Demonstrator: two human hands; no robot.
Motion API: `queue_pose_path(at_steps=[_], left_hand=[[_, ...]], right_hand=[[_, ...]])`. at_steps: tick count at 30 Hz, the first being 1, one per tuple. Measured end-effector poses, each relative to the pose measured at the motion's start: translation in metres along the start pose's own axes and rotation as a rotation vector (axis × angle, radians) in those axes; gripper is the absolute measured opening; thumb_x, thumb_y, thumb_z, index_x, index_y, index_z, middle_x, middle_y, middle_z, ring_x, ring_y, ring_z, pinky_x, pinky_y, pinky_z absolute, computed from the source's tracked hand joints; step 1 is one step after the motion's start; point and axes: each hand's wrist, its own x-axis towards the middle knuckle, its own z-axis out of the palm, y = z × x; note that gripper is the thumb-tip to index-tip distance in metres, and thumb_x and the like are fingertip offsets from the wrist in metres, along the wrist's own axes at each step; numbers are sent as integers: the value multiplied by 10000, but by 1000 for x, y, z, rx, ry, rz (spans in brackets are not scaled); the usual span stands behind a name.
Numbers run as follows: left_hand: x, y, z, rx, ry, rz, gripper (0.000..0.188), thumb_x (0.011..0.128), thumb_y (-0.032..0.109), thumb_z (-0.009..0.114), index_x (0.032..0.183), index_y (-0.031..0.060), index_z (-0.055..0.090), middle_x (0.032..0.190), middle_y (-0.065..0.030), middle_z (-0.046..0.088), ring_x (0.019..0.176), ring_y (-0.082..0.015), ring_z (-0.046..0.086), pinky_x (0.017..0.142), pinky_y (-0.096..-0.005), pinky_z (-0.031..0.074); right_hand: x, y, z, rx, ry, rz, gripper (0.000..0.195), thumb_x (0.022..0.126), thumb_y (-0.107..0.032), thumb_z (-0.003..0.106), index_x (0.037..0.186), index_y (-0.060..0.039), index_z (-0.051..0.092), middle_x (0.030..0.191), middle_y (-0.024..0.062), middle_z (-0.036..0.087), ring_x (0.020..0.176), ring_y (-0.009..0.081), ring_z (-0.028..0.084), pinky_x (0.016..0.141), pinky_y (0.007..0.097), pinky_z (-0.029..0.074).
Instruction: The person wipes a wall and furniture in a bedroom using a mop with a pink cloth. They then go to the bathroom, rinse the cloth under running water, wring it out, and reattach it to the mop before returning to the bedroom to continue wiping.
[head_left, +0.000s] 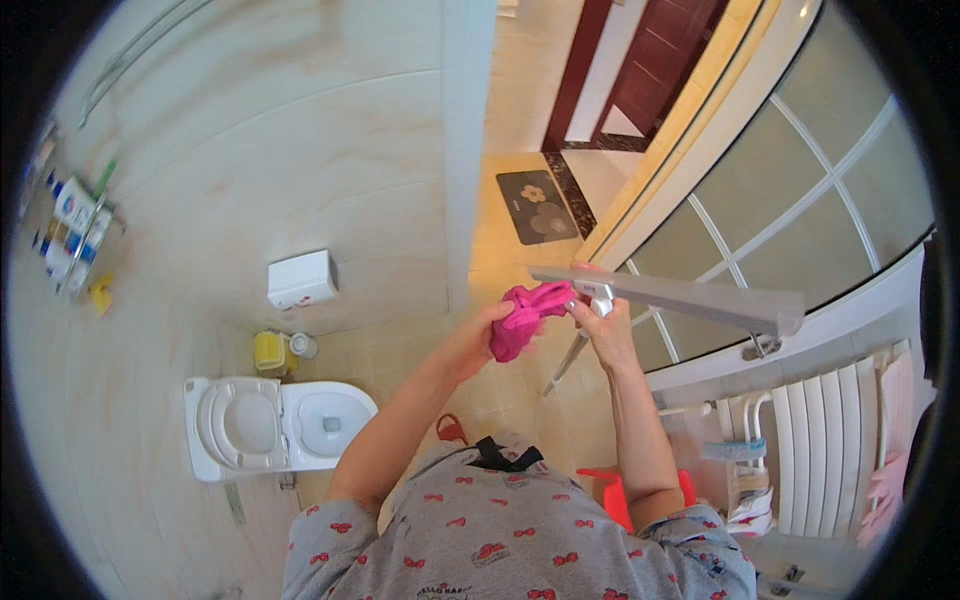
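Observation:
A crumpled bright pink cloth (517, 322) is gripped in my left hand (480, 341), in front of my body. My right hand (609, 334) holds a long-poled floor squeegee by its white neck (598, 294), just below the head. The right thumb is close against the cloth's far end; whether it pinches the cloth I cannot tell. The squeegee's long grey head (675, 295) is raised and stretches to the right, across the glass door. Its metal pole (566, 365) slants down toward the floor, partly behind the right hand.
To the left stands a toilet (330, 424) with its lid up, near a yellow bin (271, 352). A frosted-glass door (787, 202) and a white towel radiator (825, 450) are on the right. Something red (616, 502) sits beneath my right forearm. A mat (537, 207) lies beyond the doorway.

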Motion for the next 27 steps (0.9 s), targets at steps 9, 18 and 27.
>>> queue_pose_path(at_steps=[9, 18, 27], left_hand=[[142, -15, -110, 156, 144, 71, 272, 918, 190, 555, 1147, 57, 617, 1015, -22, 665, 942, -134, 629, 865, -334, 489], [272, 29, -107, 358, 192, 39, 279, 896, 156, 583, 1149, 45, 624, 960, -52, 661, 797, -142, 651, 757, -280, 510], [423, 65, -156, 541, 320, -81, 308, 871, 158, 525, 1112, 40, 675, 870, -24, 642, 747, -96, 538, 673, -239, 422]], right_hand=[[91, -35, -48, -1, 236, -70, 465, 836, -55, 707, 1279, -45, 568, 849, 8, 614, 674, 72, 524, 547, 221, 409], [223, -16, -91, -87, 77, -114, 440, 829, -28, 693, 1246, -102, 574, 949, -49, 558, 820, 54, 496, 722, 208, 415], [399, -8, -140, -7, 49, -99, 423, 839, -17, 659, 1256, -42, 596, 794, -38, 556, 650, 41, 475, 565, 201, 381]])
